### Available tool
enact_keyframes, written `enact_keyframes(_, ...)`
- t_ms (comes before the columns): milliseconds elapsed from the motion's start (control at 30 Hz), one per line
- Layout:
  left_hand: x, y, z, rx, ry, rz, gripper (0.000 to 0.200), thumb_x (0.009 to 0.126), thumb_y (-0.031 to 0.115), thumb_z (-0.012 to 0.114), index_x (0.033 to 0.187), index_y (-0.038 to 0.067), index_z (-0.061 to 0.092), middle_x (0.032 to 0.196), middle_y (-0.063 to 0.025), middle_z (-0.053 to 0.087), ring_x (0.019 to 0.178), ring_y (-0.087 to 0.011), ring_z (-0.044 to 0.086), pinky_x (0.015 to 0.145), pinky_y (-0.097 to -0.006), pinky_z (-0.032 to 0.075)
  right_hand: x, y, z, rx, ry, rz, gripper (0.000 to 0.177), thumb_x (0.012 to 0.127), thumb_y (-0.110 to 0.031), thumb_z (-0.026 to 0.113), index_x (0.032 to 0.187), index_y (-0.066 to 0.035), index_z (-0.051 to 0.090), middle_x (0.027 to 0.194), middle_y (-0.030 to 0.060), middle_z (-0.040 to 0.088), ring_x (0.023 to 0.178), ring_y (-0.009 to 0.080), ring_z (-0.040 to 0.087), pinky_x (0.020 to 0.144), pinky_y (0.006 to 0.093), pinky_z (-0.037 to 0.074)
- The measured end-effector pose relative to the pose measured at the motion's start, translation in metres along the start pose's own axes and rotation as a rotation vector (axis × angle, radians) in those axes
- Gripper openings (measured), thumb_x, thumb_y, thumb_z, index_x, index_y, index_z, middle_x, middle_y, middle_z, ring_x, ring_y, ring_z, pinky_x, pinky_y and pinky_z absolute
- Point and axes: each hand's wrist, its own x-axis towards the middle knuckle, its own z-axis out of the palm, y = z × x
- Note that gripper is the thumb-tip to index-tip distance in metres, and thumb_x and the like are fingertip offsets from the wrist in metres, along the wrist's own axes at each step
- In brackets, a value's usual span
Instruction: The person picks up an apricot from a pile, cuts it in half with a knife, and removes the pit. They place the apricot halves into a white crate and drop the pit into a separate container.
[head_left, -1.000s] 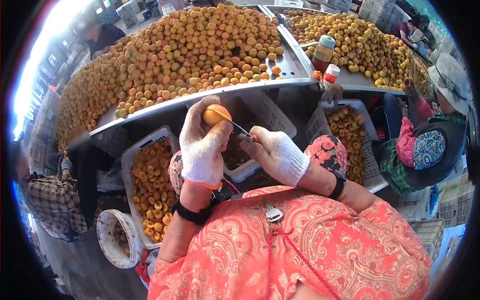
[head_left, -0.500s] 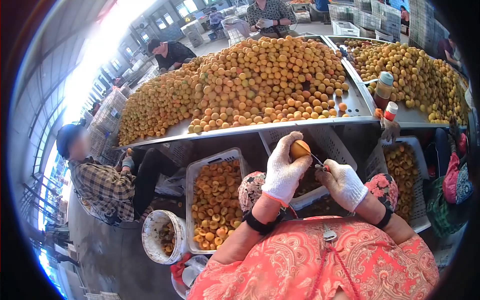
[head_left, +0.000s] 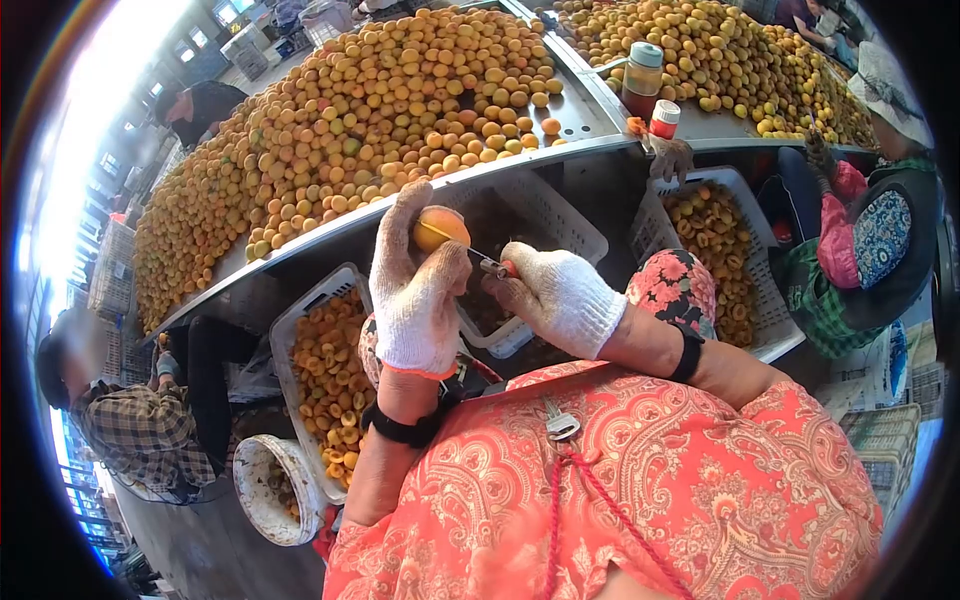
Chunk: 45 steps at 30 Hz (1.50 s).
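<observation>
My left hand (head_left: 418, 290), in a white knitted glove with stained fingertips, holds an orange apricot (head_left: 440, 229) between thumb and fingers. A thin line runs across the fruit's skin. In my right hand (head_left: 555, 290), also gloved, is a small knife (head_left: 488, 265), its blade pointing left at the apricot. Whether the tip is inside the fruit is hard to tell. Both hands are above a white crate (head_left: 530, 200) that stands below the metal table's edge.
Whole apricots (head_left: 370, 110) are heaped on the metal table (head_left: 590, 80). Crates of halved apricots (head_left: 330, 380) (head_left: 715, 240) stand either side. A bucket (head_left: 262, 490) is lower left. Bottles (head_left: 642, 78) (head_left: 665, 118) stand at the edge. Co-workers sit left (head_left: 140, 420) and right (head_left: 880, 210).
The view has swung right, so the table and crates appear further left. The co-worker at the right now shows more fully. My hands still hold the apricot and the knife.
</observation>
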Motion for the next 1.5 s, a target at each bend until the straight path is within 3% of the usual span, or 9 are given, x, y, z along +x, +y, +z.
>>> enact_keyframes(167, 0.0, 0.0, -0.003, -0.023, -0.028, -0.057, 0.05, 0.09, 0.01, 0.056, 0.137, -0.003, 0.045, 0.098, -0.0128, 0.063, 0.057, -0.0066, 0.042, 0.054, -0.0193, 0.036, 0.001, 0.003, 0.005, -0.011, 0.014, -0.018, 0.03, 0.095, -0.034, 0.057, 0.096, -0.004, 0.054, 0.074, 0.0216, 0.063, 0.076, 0.0436, 0.064, 0.063, 0.0496, 0.049)
enact_keyframes(433, 0.001, -0.006, -0.013, -0.306, -0.123, -0.213, 0.053, 0.092, 0.014, 0.064, 0.139, 0.001, 0.043, 0.1, -0.0154, 0.063, 0.065, -0.0093, 0.052, 0.054, -0.0197, 0.04, 0.002, 0.016, 0.007, 0.042, 0.092, -0.12, 0.028, 0.092, -0.03, 0.063, 0.09, -0.004, 0.054, 0.07, 0.0203, 0.062, 0.065, 0.0398, 0.064, 0.056, 0.0446, 0.049)
enact_keyframes(533, 0.002, -0.001, -0.01, -0.19, -0.064, -0.109, 0.056, 0.087, 0.006, 0.063, 0.139, 0.0, 0.042, 0.102, -0.0131, 0.062, 0.067, -0.0091, 0.052, 0.056, -0.02, 0.042, -0.004, -0.005, -0.017, 0.335, 0.097, 0.103, 0.033, 0.091, -0.031, 0.07, 0.084, -0.003, 0.053, 0.063, 0.012, 0.061, 0.058, 0.0194, 0.062, 0.056, 0.0328, 0.049)
enact_keyframes(667, 0.0, -0.009, 0.001, 0.177, -0.093, -0.134, 0.06, 0.077, -0.002, 0.059, 0.136, 0.0, 0.045, 0.108, -0.0105, 0.058, 0.081, -0.0107, 0.055, 0.065, -0.0213, 0.046, 0.011, -0.003, -0.025, 0.29, 0.285, 0.13, 0.034, 0.092, -0.034, 0.068, 0.09, -0.002, 0.056, 0.068, 0.0114, 0.063, 0.064, 0.016, 0.063, 0.06, 0.0314, 0.05)
enact_keyframes(733, 0.004, -0.022, -0.003, 0.618, -0.221, 0.03, 0.052, 0.08, 0.0, 0.06, 0.13, -0.001, 0.049, 0.111, -0.0103, 0.057, 0.092, -0.0114, 0.057, 0.073, -0.0244, 0.05, 0.018, 0.001, -0.016, 0.278, 0.347, 0.077, 0.035, 0.094, -0.036, 0.066, 0.093, -0.002, 0.058, 0.076, 0.0144, 0.065, 0.07, 0.016, 0.063, 0.063, 0.0303, 0.05)
enact_keyframes(833, 0.005, -0.031, 0.002, 0.76, -0.187, 0.297, 0.039, 0.086, 0.004, 0.061, 0.124, -0.002, 0.053, 0.109, -0.0095, 0.059, 0.095, -0.0134, 0.059, 0.079, -0.0278, 0.051, 0.025, 0.006, -0.011, 0.491, 0.288, 0.128, 0.04, 0.094, -0.039, 0.063, 0.094, 0.001, 0.059, 0.079, 0.0156, 0.063, 0.073, 0.0189, 0.061, 0.067, 0.0326, 0.049)
enact_keyframes(933, 0.001, -0.02, 0.012, 0.438, -0.025, -0.057, 0.03, 0.091, 0.008, 0.06, 0.119, -0.002, 0.055, 0.105, -0.0084, 0.062, 0.092, -0.0163, 0.062, 0.084, -0.0298, 0.051, 0.028, 0.009, -0.007, 0.723, 0.283, 0.118, 0.041, 0.093, -0.038, 0.063, 0.093, 0.002, 0.06, 0.078, 0.0121, 0.062, 0.074, 0.0156, 0.058, 0.068, 0.0327, 0.049)
enact_keyframes(1167, 0.014, -0.06, 0.005, 0.809, -0.2, 0.077, 0.028, 0.096, 0.016, 0.057, 0.12, 0.002, 0.056, 0.099, -0.0194, 0.066, 0.092, -0.0341, 0.067, 0.082, -0.0371, 0.051, 0.04, 0.036, 0.007, 0.644, 0.374, 0.257, 0.041, 0.095, -0.039, 0.062, 0.09, 0.001, 0.058, 0.076, 0.0099, 0.06, 0.073, 0.0134, 0.057, 0.066, 0.0312, 0.047)
enact_keyframes(1500, 0.072, -0.111, 0.012, 0.943, -0.253, 0.288, 0.022, 0.098, 0.023, 0.054, 0.089, 0.004, 0.057, 0.077, -0.0185, 0.062, 0.072, -0.0378, 0.063, 0.064, -0.0413, 0.049, 0.065, 0.09, 0.005, 0.823, 0.498, 0.348, 0.027, 0.098, -0.028, 0.061, 0.089, -0.002, 0.061, 0.075, 0.0005, 0.06, 0.069, 0.0064, 0.052, 0.061, 0.0255, 0.045)
